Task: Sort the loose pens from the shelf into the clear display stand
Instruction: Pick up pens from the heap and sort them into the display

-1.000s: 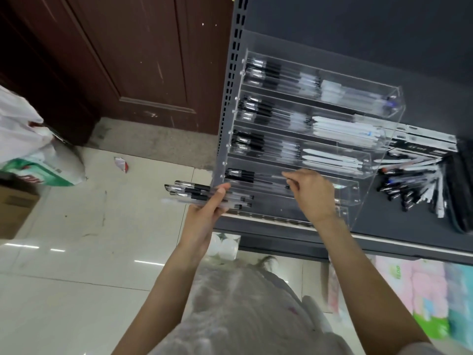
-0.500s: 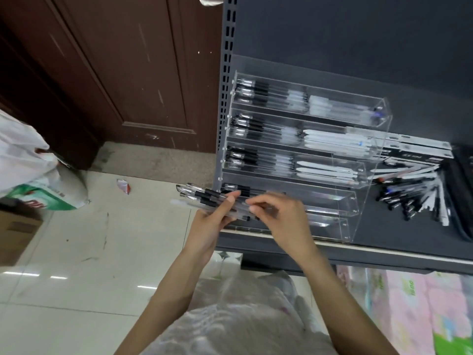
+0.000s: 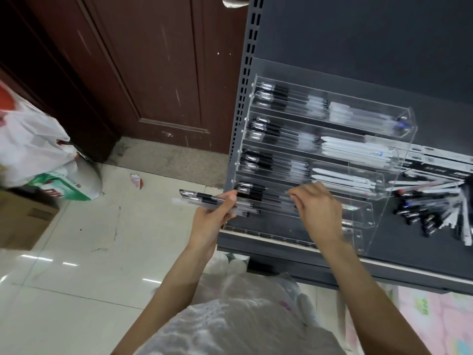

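Note:
A clear tiered display stand [image 3: 389, 201] sits on the dark grey shelf [image 3: 414, 254], its upper tiers filled with black-capped and white pens. My left hand [image 3: 212, 221] grips a bundle of clear pens with black caps [image 3: 204, 199] just off the stand's left end. My right hand [image 3: 317, 208] reaches into the fourth tier from the top, fingers curled and pinching a thin clear pen [image 3: 276, 198] that lies along that tier. A heap of loose pens [image 3: 432, 211] lies on the shelf to the right of the stand.
Flat black and white boxes [image 3: 440, 167] lie behind the loose pens. A brown door [image 3: 143, 67] stands at the left. On the tiled floor are a white plastic bag [image 3: 28, 147], a green and white pack [image 3: 66, 185] and a cardboard box [image 3: 23, 221].
My right hand left the bundle in my left hand and moved right and up into the fourth tier with a pen. My left hand stayed beside the stand.

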A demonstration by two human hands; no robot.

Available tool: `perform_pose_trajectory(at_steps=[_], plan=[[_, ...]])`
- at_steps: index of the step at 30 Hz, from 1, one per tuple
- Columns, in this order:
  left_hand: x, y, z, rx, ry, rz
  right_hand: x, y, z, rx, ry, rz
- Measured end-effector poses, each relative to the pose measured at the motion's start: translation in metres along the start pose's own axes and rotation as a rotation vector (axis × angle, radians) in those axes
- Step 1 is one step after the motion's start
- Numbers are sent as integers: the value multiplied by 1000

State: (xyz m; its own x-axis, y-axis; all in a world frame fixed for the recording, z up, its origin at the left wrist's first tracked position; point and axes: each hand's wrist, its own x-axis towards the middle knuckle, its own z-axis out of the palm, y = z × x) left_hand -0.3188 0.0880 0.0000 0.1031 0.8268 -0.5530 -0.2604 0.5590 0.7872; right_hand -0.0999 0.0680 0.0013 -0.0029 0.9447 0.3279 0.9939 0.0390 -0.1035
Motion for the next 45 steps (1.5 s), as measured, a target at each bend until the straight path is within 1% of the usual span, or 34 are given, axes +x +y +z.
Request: perform_pose_trajectory(at_steps=[3,6,7,9,11,13,14,16,20,23,26,28,31,34,36,39,41,42,44,45], plan=[[-1,0,2,-4,-13,29,2,-3,16,-54,-36,-22],[-1,1,4,-12,-5,39,0,-3,19,45,-5,38],[-1,1,4,-16,-6,38,-1,-6,15,139,19,69],[-1,1,5,-10,-16,39,-3,-21,-3,436,7,165],[-1,1,6,14,-32,52,-5,-39,-20,705,-124,250],[-1,0,8,36,-62,62,-9,-54,-28,808,-267,284],[-1,0,9,46,-82,66,-12,-57,-28,824,-292,291],[-3,0,13,69,-110,79,-14,-59,-24,845,-263,319],[-2,0,16,85,-98,115,-15,-37,-21,849,-102,409],[2,0,10,64,-83,105,-19,-8,-19,768,0,475],[4,-2,4,72,-82,105,-20,7,-13,693,23,526],[4,-3,2,71,-81,93,-17,9,-9,574,28,478],[5,-4,2,83,-94,88,-10,4,-3,313,50,281],[4,-3,2,92,-102,93,-5,-3,3,144,79,177],[4,-3,2,99,-103,100,-3,-7,9,58,91,145],[3,-2,1,94,-94,102,-1,-12,13,-3,57,190],[2,-2,1,90,-89,101,-2,-17,8,12,62,222],[2,-2,2,88,-88,100,-2,-21,3,63,74,231],[1,-1,2,81,-87,101,-3,-33,-15,315,38,264],[0,-1,3,73,-87,103,-5,-41,-24,479,-35,284]])
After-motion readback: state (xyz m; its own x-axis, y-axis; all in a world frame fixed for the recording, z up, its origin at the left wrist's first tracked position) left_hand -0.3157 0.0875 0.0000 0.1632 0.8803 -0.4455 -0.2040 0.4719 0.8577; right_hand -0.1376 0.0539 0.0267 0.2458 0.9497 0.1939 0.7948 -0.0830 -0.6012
